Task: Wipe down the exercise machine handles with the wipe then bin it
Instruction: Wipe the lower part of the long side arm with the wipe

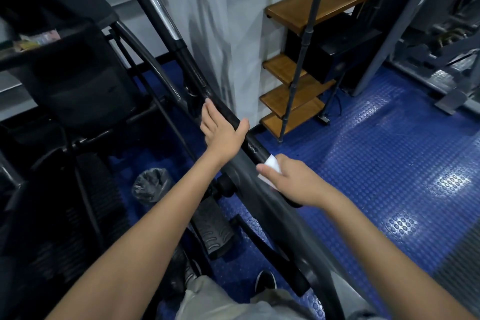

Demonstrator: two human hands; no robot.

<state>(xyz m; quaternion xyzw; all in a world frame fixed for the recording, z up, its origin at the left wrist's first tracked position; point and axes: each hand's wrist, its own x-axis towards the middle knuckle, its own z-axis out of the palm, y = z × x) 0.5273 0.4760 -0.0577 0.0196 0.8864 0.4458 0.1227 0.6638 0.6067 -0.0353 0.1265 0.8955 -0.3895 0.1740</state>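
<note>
Your right hand (293, 182) grips the wipe (272, 169) around the black handle (255, 147) — its long axis climbs away up-left, past your steadying left hand (223, 132), fingers straight, thumb hooked over the bar.

Matt black foam handle grip (228, 114), wet sheen; white paper wipe (272, 163); glossy studded blue rubber floor (376, 163); varnished brown wood shelves (319, 2) at 1 o'clock.
</note>
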